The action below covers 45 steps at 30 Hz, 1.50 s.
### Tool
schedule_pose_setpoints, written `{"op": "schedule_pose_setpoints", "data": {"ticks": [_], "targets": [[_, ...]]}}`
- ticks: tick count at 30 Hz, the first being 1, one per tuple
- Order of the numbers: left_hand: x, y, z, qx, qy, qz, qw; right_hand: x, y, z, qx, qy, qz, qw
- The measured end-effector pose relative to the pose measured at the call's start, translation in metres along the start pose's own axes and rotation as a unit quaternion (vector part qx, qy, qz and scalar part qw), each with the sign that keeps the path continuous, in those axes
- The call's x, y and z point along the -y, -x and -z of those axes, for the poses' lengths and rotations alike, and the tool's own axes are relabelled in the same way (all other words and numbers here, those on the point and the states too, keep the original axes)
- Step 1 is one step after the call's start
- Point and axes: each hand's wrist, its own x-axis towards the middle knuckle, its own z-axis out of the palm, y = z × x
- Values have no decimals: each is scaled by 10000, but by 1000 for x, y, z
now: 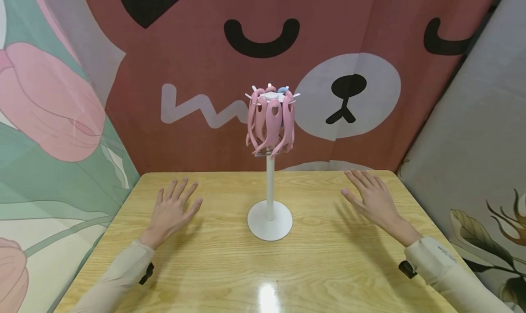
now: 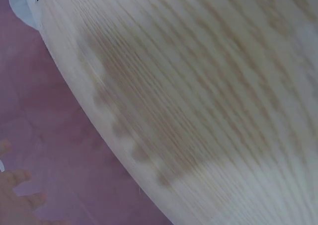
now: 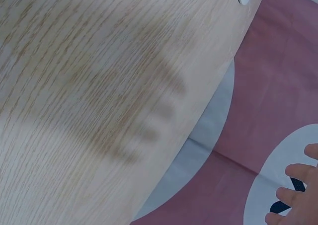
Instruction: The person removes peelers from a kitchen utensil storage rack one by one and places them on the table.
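Note:
A white stand (image 1: 270,180) with a round base is upright in the middle of the table in the head view. Around its top, several pink pieces (image 1: 273,128) with holes and splayed lower ends hang from white pegs; their exact kind is unclear. A bit of blue (image 1: 282,90) shows behind them. To the left of the stand, my left hand (image 1: 170,212) hovers with fingers spread, holding nothing. My right hand (image 1: 376,206) does likewise on the other side. Fingers of the left hand (image 2: 17,202) and right hand (image 3: 303,195) enter the lower corners of their wrist views.
The wooden table (image 1: 213,267) carries the shadows of both hands. Right behind its far edge hangs a reddish-brown curtain (image 1: 185,144) with a cartoon face. Patterned cloth (image 1: 61,180) borders the left side, and a grey sheet (image 1: 464,158) the right.

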Motion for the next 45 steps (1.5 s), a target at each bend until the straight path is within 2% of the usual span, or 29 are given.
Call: {"op": "schedule_pose_setpoints", "data": {"ticks": [21, 28, 45], "targets": [[-7, -7, -2, 32, -26, -45, 10000, 8, -8, 8, -580, -5, 408, 9975], [-8, -6, -1, 87, -8, -70, 9999, 8, -11, 8, -768, -63, 612, 9951], [-8, -6, -4, 100, 98, -108, 9998, 14, -15, 19, -893, -225, 660, 9936]]}}
